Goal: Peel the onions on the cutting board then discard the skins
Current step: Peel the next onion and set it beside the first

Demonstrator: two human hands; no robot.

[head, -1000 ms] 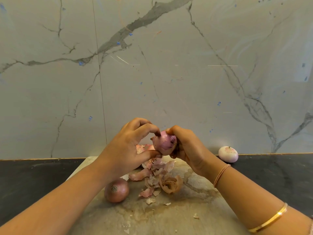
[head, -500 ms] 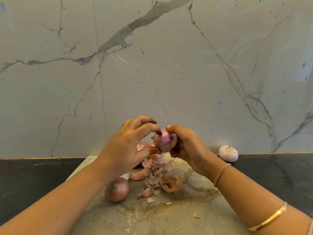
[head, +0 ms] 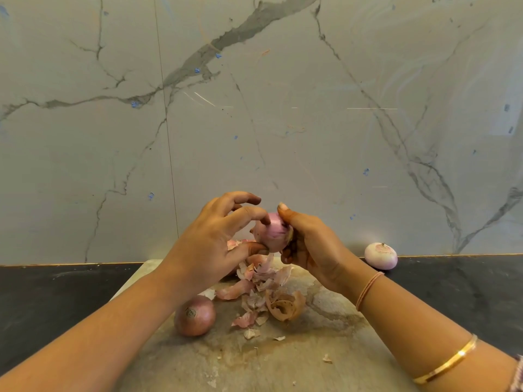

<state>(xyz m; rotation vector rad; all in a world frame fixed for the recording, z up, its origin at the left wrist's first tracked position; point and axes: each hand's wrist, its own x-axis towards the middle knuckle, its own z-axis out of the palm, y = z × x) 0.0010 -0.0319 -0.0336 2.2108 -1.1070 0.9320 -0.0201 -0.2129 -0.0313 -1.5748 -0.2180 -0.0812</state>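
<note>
A partly peeled pink onion (head: 271, 232) is held in the air above the cutting board (head: 311, 360), between both hands. My left hand (head: 210, 241) pinches it with thumb and forefinger from the left. My right hand (head: 310, 247) cups it from the right, thumb raised over its top. Below them a pile of onion skins (head: 264, 292) lies on the board. An unpeeled brown-red onion (head: 194, 315) rests on the board's left part. A peeled pale onion (head: 380, 256) sits on the dark counter at the right, by the wall.
The stained board lies on a black counter (head: 56, 295) that runs left and right. A marble wall (head: 254, 108) rises directly behind. Small skin flakes (head: 327, 358) are scattered over the near part of the board.
Both hands have lifted the onion slightly and turned it. My right thumb has risen over its top, and my left fingers have spread a little.
</note>
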